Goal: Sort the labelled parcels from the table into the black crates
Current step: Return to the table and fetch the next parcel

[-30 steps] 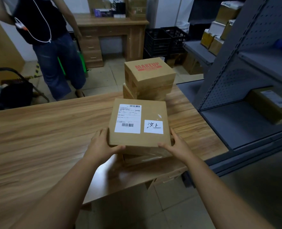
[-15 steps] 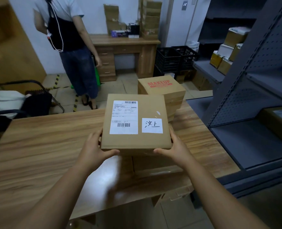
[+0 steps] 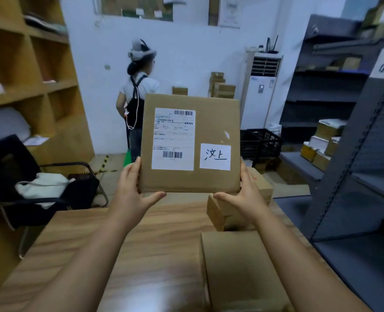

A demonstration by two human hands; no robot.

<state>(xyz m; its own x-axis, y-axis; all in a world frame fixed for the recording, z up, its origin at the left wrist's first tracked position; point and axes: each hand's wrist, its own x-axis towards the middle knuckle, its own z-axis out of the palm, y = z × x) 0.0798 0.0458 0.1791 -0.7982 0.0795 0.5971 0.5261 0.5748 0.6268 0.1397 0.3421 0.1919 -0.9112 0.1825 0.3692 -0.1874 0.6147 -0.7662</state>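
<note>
Parcel (image 3: 189,143) now lifted upright off table (image 3: 155,255), left hand (image 3: 130,190) and right hand (image 3: 246,194) gripping its sides, black crates (image 3: 259,143) behind, contents unseen

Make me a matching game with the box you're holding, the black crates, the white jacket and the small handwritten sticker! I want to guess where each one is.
Things:
1. labelled parcel
2. black crates
3. white jacket
4. handwritten sticker

Places:
A. on the black chair at the left
B. held up between the left hand and right hand
C. lower right of the parcel's face
D. on the floor by the far wall

Pairs: 1-B, 2-D, 3-A, 4-C
</note>
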